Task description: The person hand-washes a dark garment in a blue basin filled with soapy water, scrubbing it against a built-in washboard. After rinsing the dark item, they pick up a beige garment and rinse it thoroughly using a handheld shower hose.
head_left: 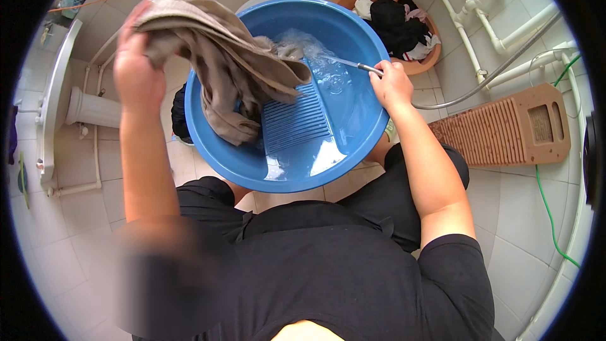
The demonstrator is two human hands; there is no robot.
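Note:
My left hand (140, 63) is raised over the left rim of a big blue basin (288, 183), gripping one end of a wet greyish-brown garment (221, 57). The cloth drapes down into the basin and partly covers its built-in ridged washboard (295, 120). In my right hand (392, 85), at the basin's right rim, is a thin metal hose nozzle (369, 68). Water streams from its tip leftward into the basin, where it splashes and bubbles next to the garment's far end. Clear water lies in the basin's right part.
An orange-brown tub (431, 60) of black, white and pink clothes stands at the back right. A brown washboard (505, 126) leans at the right by white pipes (505, 44). Dark cloth (180, 113) lies left of the basin. A white washbasin (55, 101) is at the left wall.

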